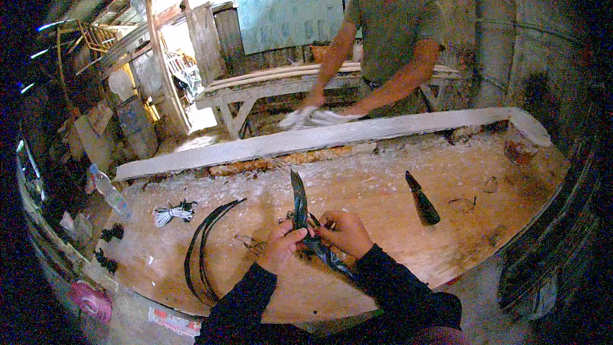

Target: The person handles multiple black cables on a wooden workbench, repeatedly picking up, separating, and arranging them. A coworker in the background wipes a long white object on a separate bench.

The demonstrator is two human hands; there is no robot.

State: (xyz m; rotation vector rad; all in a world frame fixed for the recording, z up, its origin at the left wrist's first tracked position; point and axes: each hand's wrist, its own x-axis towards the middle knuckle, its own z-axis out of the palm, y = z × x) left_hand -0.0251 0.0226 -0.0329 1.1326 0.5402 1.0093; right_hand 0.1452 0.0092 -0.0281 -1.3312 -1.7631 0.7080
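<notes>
Over the middle of the wooden tabletop (357,172), I hold a long, dark, glossy pointed strip (298,195); its exact kind is unclear. The tip points away from me, and the crumpled lower part trails toward my right sleeve. My left hand (280,246) grips it from the left, thumb across it. Close beside, my right hand (348,233) has its fingers pinched together at the strip's right side, on a small pale piece too fine to make out. Thin looped wire (250,243) lies near my left hand.
Black curved bands (203,252) and a white cord bundle (174,213) lie left. A dark tapered piece (422,199) and a wire loop (463,204) lie right. A plastic bottle (110,193) leans at the left edge. Beyond the pale raised ledge (268,147), another person handles white material (316,118).
</notes>
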